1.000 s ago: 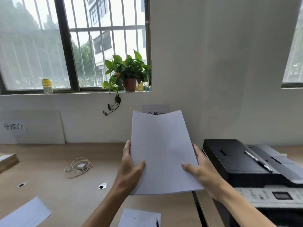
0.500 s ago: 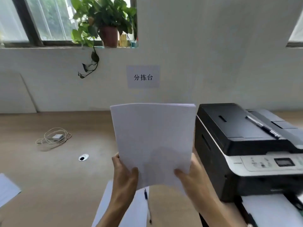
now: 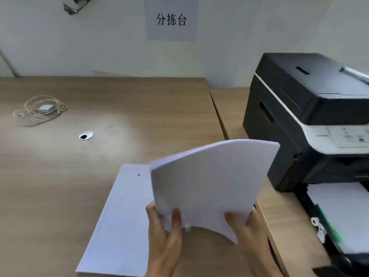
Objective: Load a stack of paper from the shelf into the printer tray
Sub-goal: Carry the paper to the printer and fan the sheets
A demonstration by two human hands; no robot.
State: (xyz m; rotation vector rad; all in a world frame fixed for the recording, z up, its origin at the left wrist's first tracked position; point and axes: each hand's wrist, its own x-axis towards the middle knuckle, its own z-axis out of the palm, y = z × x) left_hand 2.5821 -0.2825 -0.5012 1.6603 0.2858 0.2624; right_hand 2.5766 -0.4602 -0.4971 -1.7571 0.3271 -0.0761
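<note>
I hold a white stack of paper (image 3: pixel 207 180) upright above the wooden desk, its top edge curling toward the right. My left hand (image 3: pixel 167 234) grips its lower left corner, thumb on the front. My right hand (image 3: pixel 245 230) grips the lower right corner. The black and white printer (image 3: pixel 307 108) stands at the right on a lower side table. Its paper tray (image 3: pixel 339 208) is pulled out at the front, with white sheets lying in it. The stack is left of the tray and apart from it.
A flat white sheet (image 3: pixel 119 222) lies on the desk (image 3: pixel 99 176) under my hands. A coiled cable with a charger (image 3: pixel 40 109) sits far left, beside a cable hole (image 3: pixel 85 135). A pen (image 3: pixel 355 73) rests on the printer lid. A paper sign (image 3: pixel 171 19) hangs on the wall.
The view tilted down and moved closer to the desk. The stack came down and to the right, toward the printer, and its top now bends over. Both hands kept their grip.
</note>
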